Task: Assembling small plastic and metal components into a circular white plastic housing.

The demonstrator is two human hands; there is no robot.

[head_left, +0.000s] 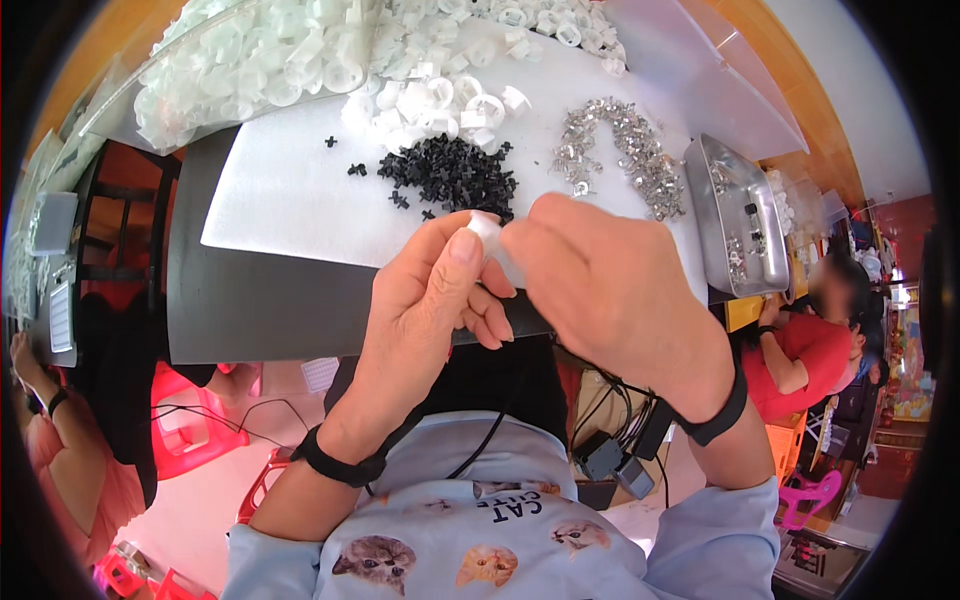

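My left hand (420, 290) pinches a small white plastic part (484, 226) between thumb and forefinger, its other fingers loosely curled. Closed and slightly blurred, my right hand (615, 280) is against the part's right side; its fingertips are turned away, so what they grip is hidden. Just beyond my hands is a heap of small black cross-shaped pieces (455, 175). Behind that heap lie loose white plastic parts (430, 105) with round rims. Small shiny metal pieces (645, 160) form a curved pile farther right. All of these rest on a white foam sheet (290, 210).
A clear bin (250, 75) heaped with white parts stands far left. At the right is a metal tray (698, 180) with small pieces. Co-workers sit on both sides, one in a red shirt (800, 365). Cables and adapters (620, 450) hang below the dark table edge.
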